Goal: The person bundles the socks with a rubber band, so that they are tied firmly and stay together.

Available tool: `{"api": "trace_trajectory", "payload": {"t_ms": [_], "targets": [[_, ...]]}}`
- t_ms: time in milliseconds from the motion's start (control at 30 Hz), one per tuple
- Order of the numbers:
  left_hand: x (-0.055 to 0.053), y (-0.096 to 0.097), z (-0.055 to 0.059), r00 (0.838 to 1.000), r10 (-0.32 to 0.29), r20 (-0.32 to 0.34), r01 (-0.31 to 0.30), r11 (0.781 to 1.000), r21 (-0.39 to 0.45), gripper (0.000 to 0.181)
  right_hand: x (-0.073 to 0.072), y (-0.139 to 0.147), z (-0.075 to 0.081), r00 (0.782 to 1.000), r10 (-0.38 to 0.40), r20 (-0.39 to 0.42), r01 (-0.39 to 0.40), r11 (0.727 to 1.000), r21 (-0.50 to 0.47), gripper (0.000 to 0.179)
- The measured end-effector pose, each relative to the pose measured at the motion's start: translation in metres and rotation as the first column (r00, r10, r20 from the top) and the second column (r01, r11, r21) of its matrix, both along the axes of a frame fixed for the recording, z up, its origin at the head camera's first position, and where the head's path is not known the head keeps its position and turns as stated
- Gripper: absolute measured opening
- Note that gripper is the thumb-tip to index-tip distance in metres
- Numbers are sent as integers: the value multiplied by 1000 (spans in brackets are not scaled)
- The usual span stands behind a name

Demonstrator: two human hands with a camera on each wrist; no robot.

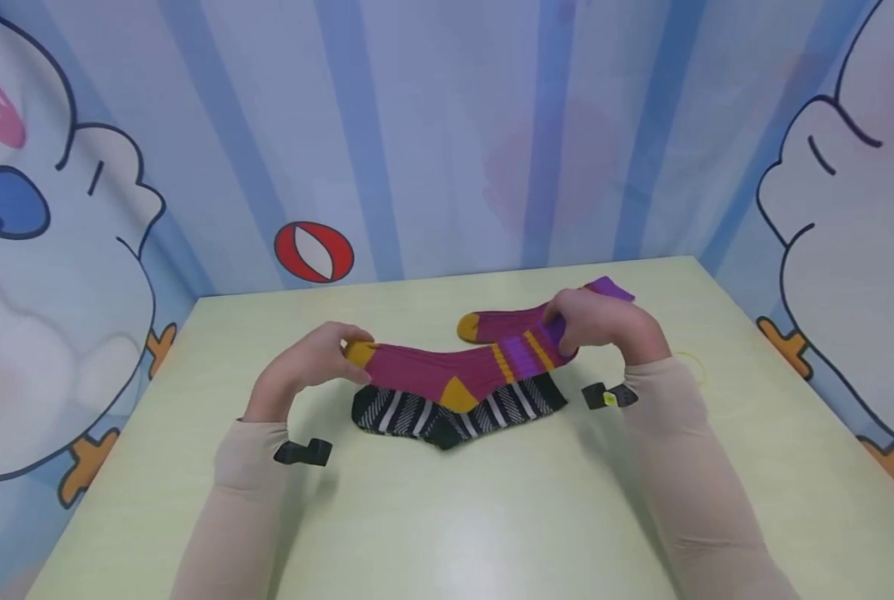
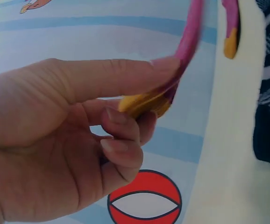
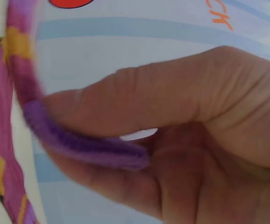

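A maroon sock (image 1: 417,369) with yellow toe and heel and a striped purple cuff is stretched between both hands. My left hand (image 1: 315,357) pinches its yellow toe (image 2: 146,103) between thumb and fingers. The purple cuff (image 3: 86,142) is pinched by my right hand (image 1: 595,320). Below the held sock, a black-and-white patterned sock (image 1: 402,417) lies on the table, its upper part covered from the head view. Behind the right hand lies a second maroon sock (image 1: 510,323), partly hidden by that hand; a dark edge shows alongside it in the wrist views.
The pale yellow-green table (image 1: 447,533) ends at a striped blue backdrop (image 1: 454,125) with cartoon figures on both sides. A thin yellow ring (image 1: 703,371) lies on the table beside the right wrist. Small black devices (image 1: 304,452) sit on both wrists.
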State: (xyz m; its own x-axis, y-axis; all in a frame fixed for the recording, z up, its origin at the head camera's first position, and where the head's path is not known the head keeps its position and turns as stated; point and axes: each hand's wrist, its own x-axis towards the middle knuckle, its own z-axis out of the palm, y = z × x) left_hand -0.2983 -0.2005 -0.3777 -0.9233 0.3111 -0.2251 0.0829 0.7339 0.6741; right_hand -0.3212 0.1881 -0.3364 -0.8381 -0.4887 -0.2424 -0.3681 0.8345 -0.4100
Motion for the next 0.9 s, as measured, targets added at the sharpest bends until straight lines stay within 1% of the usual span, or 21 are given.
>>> {"api": "trace_trajectory", "payload": {"t_ms": [100,167,233,367,433,500,633,767,900], "targets": [[-2,4,-6,999,-46,16,46,998,-35,50,-4,0,-5,998,40,51,-43,997,56,45],[-2,4,-8,998,-60,24,61,998,-29,44,-6,1,-8,995,55,81,-61,996,69,46],[-1,3,-9,998,-67,10,67,998,-17,37,-7,2,-9,993,61,98,-68,995,69,47],[-1,2,-6,998,-44,-35,44,999,10,30,-8,5,-9,993,65,97,-72,995,65,46],[-1,3,-5,998,-17,-54,18,999,26,28,-7,5,-9,993,69,91,-75,995,67,46],[-2,5,-3,999,17,-52,-15,999,42,29,-7,5,-8,994,70,86,-76,995,72,45],[-1,7,-1,998,60,-21,-59,997,55,31,-7,5,-8,994,68,86,-75,994,80,46],[3,5,2,999,44,3,-44,997,60,34,-5,7,-7,994,63,87,-70,995,77,47],[6,0,7,1000,-2,14,1,998,59,33,-4,8,-4,994,64,85,-70,995,71,48]]}}
